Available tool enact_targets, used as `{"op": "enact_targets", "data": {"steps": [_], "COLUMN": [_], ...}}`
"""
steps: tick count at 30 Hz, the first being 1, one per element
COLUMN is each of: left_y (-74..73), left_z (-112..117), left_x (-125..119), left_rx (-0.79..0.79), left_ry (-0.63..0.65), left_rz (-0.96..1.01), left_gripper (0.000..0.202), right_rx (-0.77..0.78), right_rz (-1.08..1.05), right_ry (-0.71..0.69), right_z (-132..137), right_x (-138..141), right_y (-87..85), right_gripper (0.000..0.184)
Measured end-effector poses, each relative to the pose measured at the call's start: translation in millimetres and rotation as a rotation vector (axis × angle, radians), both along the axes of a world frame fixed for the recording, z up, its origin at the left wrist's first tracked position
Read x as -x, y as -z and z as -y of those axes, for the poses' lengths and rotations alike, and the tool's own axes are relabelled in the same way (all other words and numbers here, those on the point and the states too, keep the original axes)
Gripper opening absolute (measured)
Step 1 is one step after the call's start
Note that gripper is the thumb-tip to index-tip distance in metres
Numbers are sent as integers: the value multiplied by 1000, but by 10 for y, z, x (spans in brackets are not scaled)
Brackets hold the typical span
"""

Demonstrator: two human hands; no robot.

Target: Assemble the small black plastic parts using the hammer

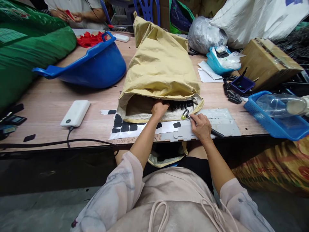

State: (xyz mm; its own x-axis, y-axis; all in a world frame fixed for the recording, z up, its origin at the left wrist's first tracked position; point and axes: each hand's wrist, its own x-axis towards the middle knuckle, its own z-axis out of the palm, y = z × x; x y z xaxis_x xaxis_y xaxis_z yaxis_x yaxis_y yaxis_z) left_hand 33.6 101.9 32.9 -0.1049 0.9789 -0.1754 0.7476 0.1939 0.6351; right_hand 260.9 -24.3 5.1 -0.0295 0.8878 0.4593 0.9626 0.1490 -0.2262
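My left hand [159, 109] reaches into the mouth of a yellow woven sack [161, 67] lying on the table. Its fingertips are hidden in the shadow beside a heap of small black parts [182, 104], so I cannot see whether they grip one. My right hand [201, 127] is closed round a small hammer [185, 114] with a metal head and a yellowish face; the black handle sticks out to the right below the hand. Under the sack's edge lies a white sheet [145, 131] bearing several black rounded stickers [125, 127]. A grey cardboard piece [222, 120] is under the right hand.
A blue basin [94, 64] and a white power bank [75, 113] with a cable are on the left. On the right are a blue basket [272, 124] holding a plastic bottle and a cardboard box [263, 64]. Across the table, a person's hands [69, 14] hold something red.
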Motion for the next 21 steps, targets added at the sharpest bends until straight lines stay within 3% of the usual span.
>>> {"op": "enact_targets", "data": {"steps": [2,4,7,11,16,21], "left_y": [-78,-135,-131,12,169,224], "left_z": [137,335,661,917,927,906], "left_x": [101,238,452,613,573,457], "left_rx": [-38,-172,-373,-377,-373,-360], "left_ry": [-36,12,264,582,583,535], "left_rz": [-62,-92,-35,68,64,36], "left_gripper": [28,24,17,13,20,27], "right_rx": [-7,-6,6,-5,-6,-6], "right_rz": [-1,-9,-14,5,15,11], "right_ry": [1,2,2,11,18,10], "right_z": [-1,-1,-1,-7,-11,-6], "right_x": [2,3,2,-3,-6,-21], "right_y": [1,4,6,9,8,17], "right_gripper": [29,30,30,30,30,29]}}
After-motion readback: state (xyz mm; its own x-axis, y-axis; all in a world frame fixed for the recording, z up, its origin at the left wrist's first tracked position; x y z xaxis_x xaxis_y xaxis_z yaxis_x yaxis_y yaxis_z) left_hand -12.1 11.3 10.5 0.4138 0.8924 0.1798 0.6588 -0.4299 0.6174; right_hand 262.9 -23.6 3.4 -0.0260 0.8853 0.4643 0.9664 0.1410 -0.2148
